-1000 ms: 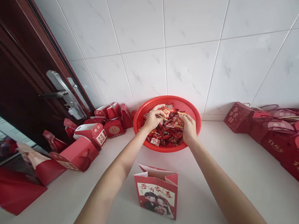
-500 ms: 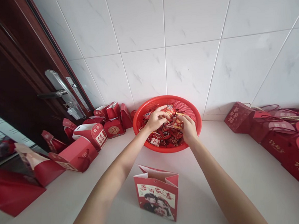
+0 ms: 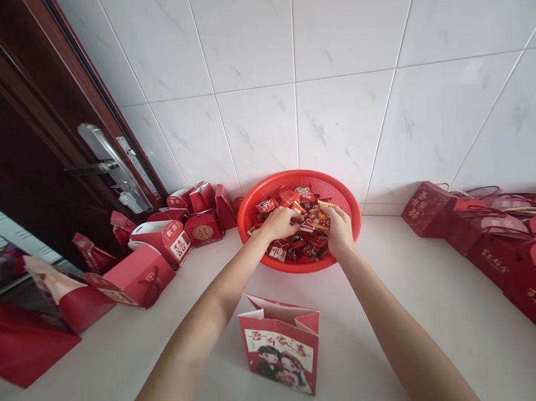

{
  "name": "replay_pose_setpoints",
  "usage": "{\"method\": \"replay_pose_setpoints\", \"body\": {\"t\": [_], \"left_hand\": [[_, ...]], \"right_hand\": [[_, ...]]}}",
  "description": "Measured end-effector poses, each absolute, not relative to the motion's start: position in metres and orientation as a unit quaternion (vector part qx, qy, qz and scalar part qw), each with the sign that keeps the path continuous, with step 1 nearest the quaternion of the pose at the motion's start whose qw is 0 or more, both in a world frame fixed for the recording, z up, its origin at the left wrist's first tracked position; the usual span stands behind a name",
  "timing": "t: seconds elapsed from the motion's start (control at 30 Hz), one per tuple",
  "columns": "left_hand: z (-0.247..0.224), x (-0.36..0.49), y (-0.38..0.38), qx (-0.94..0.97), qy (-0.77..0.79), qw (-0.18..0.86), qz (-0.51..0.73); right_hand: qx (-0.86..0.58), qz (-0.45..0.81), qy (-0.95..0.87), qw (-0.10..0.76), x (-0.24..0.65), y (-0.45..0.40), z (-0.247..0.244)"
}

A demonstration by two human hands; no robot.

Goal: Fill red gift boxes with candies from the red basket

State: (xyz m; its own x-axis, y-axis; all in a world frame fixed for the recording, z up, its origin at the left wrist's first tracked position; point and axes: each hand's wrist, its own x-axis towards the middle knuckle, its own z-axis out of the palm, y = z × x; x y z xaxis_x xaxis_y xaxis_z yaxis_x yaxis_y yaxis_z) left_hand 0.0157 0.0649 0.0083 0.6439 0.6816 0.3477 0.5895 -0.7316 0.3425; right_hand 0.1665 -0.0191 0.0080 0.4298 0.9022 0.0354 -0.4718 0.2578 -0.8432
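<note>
Red wrapped candies (image 3: 293, 247) fill part of a red plastic basket (image 3: 296, 177) by the wall. My left hand (image 3: 282, 222) is over the middle of the basket, its fingers bent down among the candies; whether they grip one is hidden. At the basket's right side, my right hand (image 3: 338, 226) holds wrapped candies (image 3: 322, 216) with orange-yellow edges between thumb and fingers. In front of the basket a red paper bag (image 3: 281, 351) with a cartoon couple stands upright, its top open. Neither hand touches it.
Several red gift boxes (image 3: 139, 275) line the left side of the white surface (image 3: 218, 349). More red boxes and bags (image 3: 493, 253) stand at the right. A dark door (image 3: 31, 118) with a metal handle is at the left, and a tiled wall (image 3: 330, 33) rises behind.
My left hand has moved down and slightly toward me, away from the red packet at its fingertips. My right hand has hardly moved and keeps its candies.
</note>
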Motion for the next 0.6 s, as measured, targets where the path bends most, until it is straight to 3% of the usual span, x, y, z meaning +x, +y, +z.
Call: {"method": "replay_pose_setpoints", "body": {"t": [0.27,0.6], "left_hand": [[0.0055,0.024,0.0612,0.907,0.371,0.037,0.195],[0.0095,0.0158,0.0706,0.805,0.393,0.205,0.394]], "right_hand": [[-0.404,0.446,-0.265,0.753,0.1691,-0.018,0.0067],[-0.393,0.461,-0.269,0.749,0.1657,-0.022,0.0103]]}}
